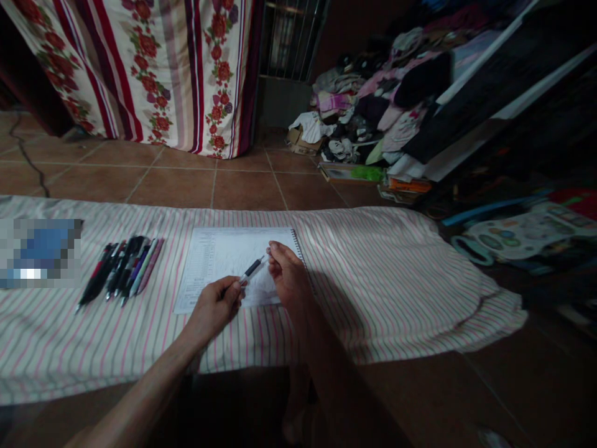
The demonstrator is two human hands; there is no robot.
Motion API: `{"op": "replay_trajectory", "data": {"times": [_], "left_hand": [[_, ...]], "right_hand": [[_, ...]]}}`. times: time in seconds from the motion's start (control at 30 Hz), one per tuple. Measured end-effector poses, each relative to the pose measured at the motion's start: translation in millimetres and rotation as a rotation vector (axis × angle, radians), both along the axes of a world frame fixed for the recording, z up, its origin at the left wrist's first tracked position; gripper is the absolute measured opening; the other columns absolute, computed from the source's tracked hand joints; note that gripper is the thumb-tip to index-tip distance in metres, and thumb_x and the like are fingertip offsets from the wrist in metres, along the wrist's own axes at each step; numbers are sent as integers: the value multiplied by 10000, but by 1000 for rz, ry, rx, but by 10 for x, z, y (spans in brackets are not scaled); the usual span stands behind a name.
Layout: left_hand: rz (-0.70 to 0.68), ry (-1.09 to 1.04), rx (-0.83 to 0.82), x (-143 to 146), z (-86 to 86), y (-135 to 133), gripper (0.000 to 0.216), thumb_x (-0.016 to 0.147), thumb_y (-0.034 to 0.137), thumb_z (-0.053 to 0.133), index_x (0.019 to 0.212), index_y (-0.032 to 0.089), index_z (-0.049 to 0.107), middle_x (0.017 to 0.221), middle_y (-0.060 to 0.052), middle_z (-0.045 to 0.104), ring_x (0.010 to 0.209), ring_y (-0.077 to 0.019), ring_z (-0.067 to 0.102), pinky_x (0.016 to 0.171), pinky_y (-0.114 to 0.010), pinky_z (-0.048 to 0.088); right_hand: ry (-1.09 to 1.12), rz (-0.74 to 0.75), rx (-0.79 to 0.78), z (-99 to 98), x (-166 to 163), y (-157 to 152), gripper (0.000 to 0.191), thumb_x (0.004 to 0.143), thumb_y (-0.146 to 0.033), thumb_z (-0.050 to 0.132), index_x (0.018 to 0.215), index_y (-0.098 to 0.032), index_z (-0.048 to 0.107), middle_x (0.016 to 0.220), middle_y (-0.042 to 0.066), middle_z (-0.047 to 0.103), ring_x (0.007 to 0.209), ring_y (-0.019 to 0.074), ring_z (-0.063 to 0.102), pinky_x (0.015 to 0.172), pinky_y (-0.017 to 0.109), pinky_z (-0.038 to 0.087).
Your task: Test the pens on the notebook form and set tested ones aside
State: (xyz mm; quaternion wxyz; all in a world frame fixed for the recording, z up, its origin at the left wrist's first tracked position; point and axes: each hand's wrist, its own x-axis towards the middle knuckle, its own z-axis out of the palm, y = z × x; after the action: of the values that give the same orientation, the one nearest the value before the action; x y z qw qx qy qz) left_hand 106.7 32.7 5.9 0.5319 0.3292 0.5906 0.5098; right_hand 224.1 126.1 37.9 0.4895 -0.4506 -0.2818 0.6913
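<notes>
My left hand (218, 303) is closed around the rear part of a pen (252, 268) with a dark grip and a clear barrel. The pen slants up to the right, its front end pointing at my right hand (290, 277). Thumb and fingers of that hand are pinched together just beyond the pen's front end; what sits between them is too small to make out. Both hands are above a spiral notebook (228, 246), whose top page carries print along its left side. Left of it, several pens (125, 267) lie side by side on the striped cloth (382, 280).
A blurred-out rectangle with a blue patch (46, 246) lies at the cloth's left end. Beyond the cloth are a tiled floor (181, 180), a floral curtain (149, 74) and a heap of clothes (373, 99). A colourful plastic item (513, 233) stands at the right.
</notes>
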Motion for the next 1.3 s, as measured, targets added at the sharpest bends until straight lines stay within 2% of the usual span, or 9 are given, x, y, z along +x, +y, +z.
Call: {"op": "replay_trajectory", "data": {"times": [0.43, 0.7, 0.97, 1.3], "left_hand": [[-22, 40, 10, 2, 42, -7, 427, 696, 537, 590, 826, 130, 596, 550, 37, 478, 436, -67, 398, 432, -206, 288], [-23, 69, 28, -12, -12, 1, 404, 726, 513, 569, 837, 126, 605, 538, 35, 477, 438, -69, 396, 432, -210, 289], [-11, 62, 15, 1, 28, 5, 429, 687, 532, 595, 817, 123, 603, 521, 45, 467, 419, -64, 377, 424, -209, 277], [-2, 21, 18, 9, 0, 20, 444, 667, 539, 618, 824, 124, 604, 530, 41, 473, 431, -67, 391, 431, -209, 283]], "right_hand": [[-40, 24, 20, -11, 7, -4, 261, 567, -354, 742, 778, -212, 684, 794, -18, 621, 591, 50, 472, 514, 158, 379], [-29, 29, 23, -9, 7, -5, 262, 573, -345, 743, 788, -208, 683, 784, -21, 617, 588, 40, 465, 506, 136, 376], [-22, -3, 10, 0, 5, -3, 244, 569, -333, 740, 772, -209, 685, 790, -13, 614, 574, 49, 468, 482, 149, 387], [-37, 17, 25, 2, 9, -1, 257, 562, -342, 740, 776, -212, 681, 786, -18, 609, 588, 53, 468, 498, 153, 382]]}}
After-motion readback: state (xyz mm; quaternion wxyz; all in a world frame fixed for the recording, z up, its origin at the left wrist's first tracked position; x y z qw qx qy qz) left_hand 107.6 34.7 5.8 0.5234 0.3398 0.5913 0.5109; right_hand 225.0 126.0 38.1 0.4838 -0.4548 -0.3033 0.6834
